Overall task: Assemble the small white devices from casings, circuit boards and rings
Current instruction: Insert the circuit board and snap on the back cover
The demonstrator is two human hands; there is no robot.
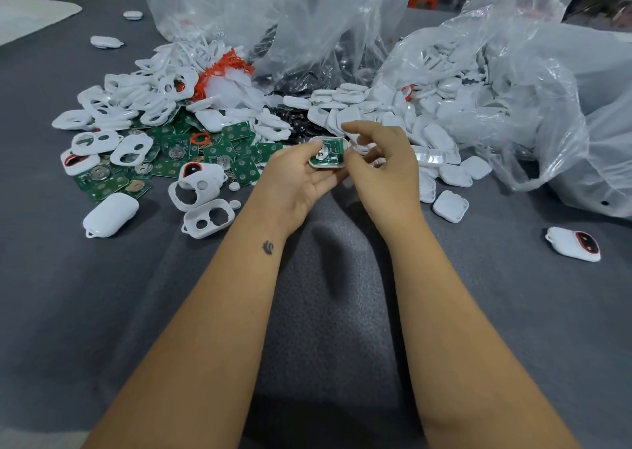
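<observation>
My left hand [294, 181] holds a white casing [327, 153] with a green circuit board seated inside it, thumb on its left edge. My right hand [383, 161] hovers at the casing's right side with curled fingers touching its edge. Green circuit boards [219, 154] lie scattered to the left. White casing fronts with two openings [131, 149] are heaped at the back left. Plain white casing backs [369, 113] are piled at the right. Orange rings [219, 72] lie bunched behind the pile.
Clear plastic bags [513, 82] of parts stand along the back and right. Finished devices lie apart: one at the right [573, 243], one at the left [109, 214]. All rests on a grey felt table [102, 294].
</observation>
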